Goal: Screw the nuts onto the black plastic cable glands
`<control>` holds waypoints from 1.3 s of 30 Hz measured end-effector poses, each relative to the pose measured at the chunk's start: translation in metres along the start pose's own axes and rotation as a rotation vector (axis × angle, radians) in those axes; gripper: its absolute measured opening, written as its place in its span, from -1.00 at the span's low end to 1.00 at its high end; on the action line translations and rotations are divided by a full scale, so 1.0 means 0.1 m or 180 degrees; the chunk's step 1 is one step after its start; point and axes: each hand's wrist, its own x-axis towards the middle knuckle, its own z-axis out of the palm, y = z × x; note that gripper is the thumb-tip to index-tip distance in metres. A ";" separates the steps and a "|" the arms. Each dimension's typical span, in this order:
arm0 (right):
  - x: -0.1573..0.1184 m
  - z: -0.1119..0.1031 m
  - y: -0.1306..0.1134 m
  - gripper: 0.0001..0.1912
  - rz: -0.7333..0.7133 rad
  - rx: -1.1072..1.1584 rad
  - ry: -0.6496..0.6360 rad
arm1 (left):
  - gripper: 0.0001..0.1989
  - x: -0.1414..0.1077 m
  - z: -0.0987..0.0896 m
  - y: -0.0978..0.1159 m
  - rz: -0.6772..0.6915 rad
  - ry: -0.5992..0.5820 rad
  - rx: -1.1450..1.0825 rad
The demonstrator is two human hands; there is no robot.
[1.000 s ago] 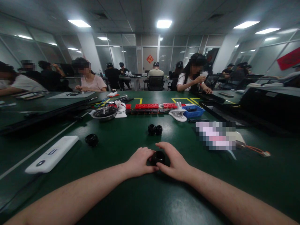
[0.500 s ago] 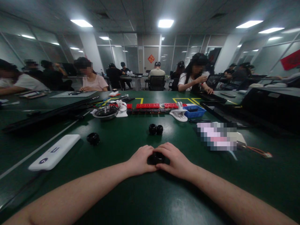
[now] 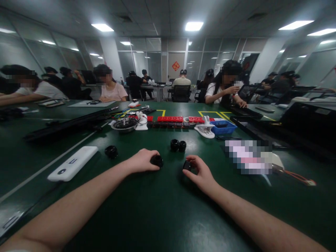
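My left hand (image 3: 143, 160) is closed around a black round part (image 3: 157, 161), left of centre on the green table (image 3: 157, 210). To the right, my right hand (image 3: 200, 170) grips a smaller black part (image 3: 186, 167) between thumb and fingers. The two hands are apart. Beyond them, a black ring-like part (image 3: 174, 145) stands beside another black part (image 3: 182, 146). One more black round part (image 3: 111, 152) lies farther left, past my left forearm.
A white power bank (image 3: 74, 163) lies at left. Farther back are a metal dish (image 3: 124, 125), red strips (image 3: 170, 119), a white clamp (image 3: 205, 128) and a blue tray (image 3: 223, 127). Several people sit beyond, and a pouch-like item (image 3: 246, 155) lies at right.
My hands were together around black parts and have moved apart, left hand leftward and right hand slightly rightward, each with a black part. The view has shifted a little left.
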 end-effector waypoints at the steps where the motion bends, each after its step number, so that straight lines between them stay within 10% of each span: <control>1: -0.01 0.00 -0.01 -0.64 -0.0043 -0.0061 -0.0025 | -0.55 -0.01 -0.04 -0.08 -0.0075 -0.0006 0.0085; 20: -0.02 -0.02 -0.05 -0.69 -0.0339 -0.0329 -0.0067 | -0.67 -0.14 -0.36 -0.88 -0.0987 0.0014 0.1382; 27: -0.08 -0.04 -0.08 -0.59 -0.0483 -0.0192 -0.0201 | -0.55 -0.35 -0.34 -0.06 -0.0036 0.0933 0.0615; 34: -0.24 -0.08 -0.38 -0.57 -0.1492 -0.0611 -0.0814 | -0.44 -0.17 0.19 0.71 0.1172 -0.1003 -0.3392; 39: -0.28 -0.08 -0.56 -0.55 -0.1856 -0.1013 -0.0934 | -0.52 -0.12 0.30 0.76 0.1379 -0.1374 -0.4018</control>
